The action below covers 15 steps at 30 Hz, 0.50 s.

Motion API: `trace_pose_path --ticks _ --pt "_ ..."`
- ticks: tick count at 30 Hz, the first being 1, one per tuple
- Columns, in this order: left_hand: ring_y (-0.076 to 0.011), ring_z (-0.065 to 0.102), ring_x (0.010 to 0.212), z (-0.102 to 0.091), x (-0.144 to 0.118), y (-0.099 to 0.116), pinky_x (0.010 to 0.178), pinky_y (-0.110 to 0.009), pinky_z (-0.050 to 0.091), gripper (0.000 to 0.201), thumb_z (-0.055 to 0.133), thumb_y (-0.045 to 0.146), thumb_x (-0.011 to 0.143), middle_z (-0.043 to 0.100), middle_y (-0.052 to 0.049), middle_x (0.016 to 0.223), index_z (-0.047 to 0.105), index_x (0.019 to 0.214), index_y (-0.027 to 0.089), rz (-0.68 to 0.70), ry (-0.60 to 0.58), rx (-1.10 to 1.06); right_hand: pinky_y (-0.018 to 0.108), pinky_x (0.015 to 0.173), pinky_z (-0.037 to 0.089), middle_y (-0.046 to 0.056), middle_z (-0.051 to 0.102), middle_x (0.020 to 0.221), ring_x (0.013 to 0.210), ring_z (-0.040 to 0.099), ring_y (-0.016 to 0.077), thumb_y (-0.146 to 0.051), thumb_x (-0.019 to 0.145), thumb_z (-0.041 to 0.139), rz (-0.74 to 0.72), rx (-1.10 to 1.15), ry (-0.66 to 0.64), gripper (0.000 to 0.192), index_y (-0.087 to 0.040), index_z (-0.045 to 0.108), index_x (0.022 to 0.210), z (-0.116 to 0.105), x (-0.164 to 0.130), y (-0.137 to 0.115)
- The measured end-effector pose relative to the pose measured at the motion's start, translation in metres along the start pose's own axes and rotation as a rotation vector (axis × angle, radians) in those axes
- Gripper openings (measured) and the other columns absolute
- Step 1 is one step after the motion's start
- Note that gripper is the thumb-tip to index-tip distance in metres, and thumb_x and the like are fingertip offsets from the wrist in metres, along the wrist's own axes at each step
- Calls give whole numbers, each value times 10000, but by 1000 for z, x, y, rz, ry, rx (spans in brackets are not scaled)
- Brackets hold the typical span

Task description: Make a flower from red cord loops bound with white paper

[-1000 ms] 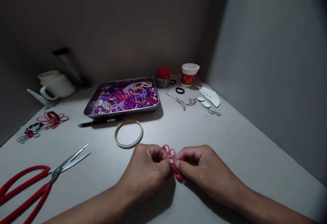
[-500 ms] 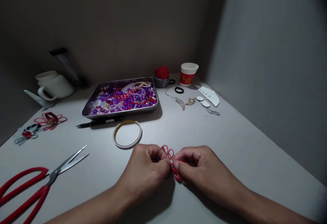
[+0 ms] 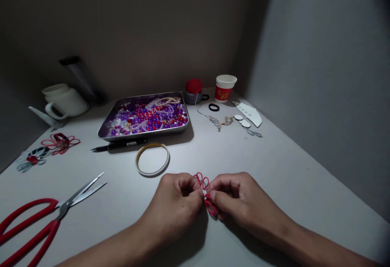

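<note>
We note the white table first: it sits in a corner, a dark wall behind and a pale wall close along the right, so open room lies mostly to the near right and the near middle. The left is crowded by red-handled scissors, blades pointing toward the centre, and two finished looped ornaments by the far left edge. Further back a metal tray of purple, red and clear beads stands with a black pen just against its front wall, and a tape ring lies between tray and hands. A paper cup and a red pincushion sit at the back. Our left hand and right hand meet low over the near middle, fingertips of both pinched together on a small red cord knot; loops rise above the pinch, a tail hangs below. We judge the step as shaping or tightening the loops. The next move calls for a steady pinch and small pulls, wrists staying clear of the tape ring.
</note>
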<state>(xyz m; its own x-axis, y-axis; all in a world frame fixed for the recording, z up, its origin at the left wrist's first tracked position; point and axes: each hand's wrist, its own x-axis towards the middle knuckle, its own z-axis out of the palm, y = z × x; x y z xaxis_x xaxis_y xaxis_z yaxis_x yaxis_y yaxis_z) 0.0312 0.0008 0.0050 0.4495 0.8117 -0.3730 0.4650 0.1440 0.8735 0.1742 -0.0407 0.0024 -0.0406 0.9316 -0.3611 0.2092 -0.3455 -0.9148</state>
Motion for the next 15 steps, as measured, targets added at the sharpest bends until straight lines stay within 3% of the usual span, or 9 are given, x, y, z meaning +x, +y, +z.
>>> trace_pose_path --ticks 6,15 --pt "-81 390 481 -1 -2 -5 444 -191 292 160 528 214 721 495 20 512 591 606 122 49 -46 -45 194 408 354 9 585 477 425 486 95 -155 642 510 64 -67 37 125 -161 556 526 2 6 0" --pt "-87 411 488 0 -2 3 453 -197 313 132 525 169 687 519 5 524 580 577 120 33 -26 -25 195 399 361 -2 576 442 381 464 83 -121 615 474 97 41 11 138 -155 559 512 2 6 1"
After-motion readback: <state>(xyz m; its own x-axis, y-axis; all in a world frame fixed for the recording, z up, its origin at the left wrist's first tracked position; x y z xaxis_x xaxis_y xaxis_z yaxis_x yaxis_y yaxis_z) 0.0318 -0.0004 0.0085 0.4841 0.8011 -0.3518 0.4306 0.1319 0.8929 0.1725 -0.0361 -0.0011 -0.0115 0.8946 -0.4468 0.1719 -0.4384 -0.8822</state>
